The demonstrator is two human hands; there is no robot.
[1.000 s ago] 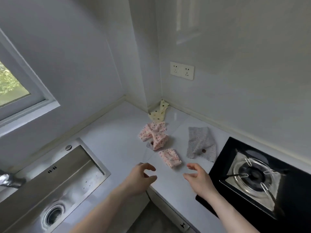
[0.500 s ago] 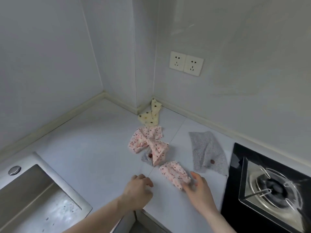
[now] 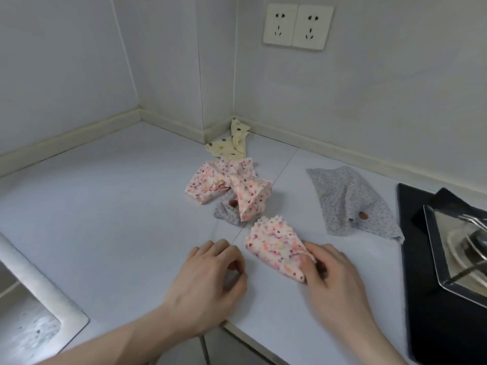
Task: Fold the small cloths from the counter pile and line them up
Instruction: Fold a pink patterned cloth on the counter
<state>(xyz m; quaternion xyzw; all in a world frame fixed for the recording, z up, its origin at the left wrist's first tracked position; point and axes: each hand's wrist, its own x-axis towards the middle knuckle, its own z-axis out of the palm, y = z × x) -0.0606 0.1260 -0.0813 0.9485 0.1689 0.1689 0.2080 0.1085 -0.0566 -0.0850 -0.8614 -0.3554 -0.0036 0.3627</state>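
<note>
Pink floral cloth point(image 3: 276, 246), folded small, lies on the white counter point(image 3: 105, 206) near its front edge, and the right hand point(image 3: 332, 275) pinches its near corner between thumb and fingers. The left hand point(image 3: 210, 283) rests just beside it, fingers curled and holding nothing. Behind them sit a crumpled pink cloth point(image 3: 226, 188), a yellow dotted cloth point(image 3: 232, 143) in the corner, and a flat grey cloth point(image 3: 347, 204) next to the black stove point(image 3: 432, 299)
</note>
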